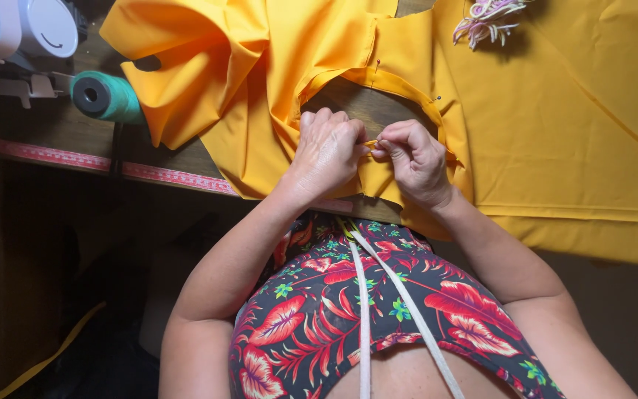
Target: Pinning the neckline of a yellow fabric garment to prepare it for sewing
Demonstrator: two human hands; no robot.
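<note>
From the head camera, a big yellow cloth [555,133] lies on a brown table [60,129]. The left hand [326,151] and right hand [415,159] meet at the cloth's near edge. Their fingers are pressed together, pinching a folded yellow strip [371,145]. A green thread spool [108,96] sits left of the cloth. A white machine [20,26] stands behind the spool.

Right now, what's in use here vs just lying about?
In use:
- left hand and right hand, both pinching the orange fabric at its folded edge
- pin in that edge

Lying about:
- teal thread spool
- thread scraps
- red tape measure
</note>
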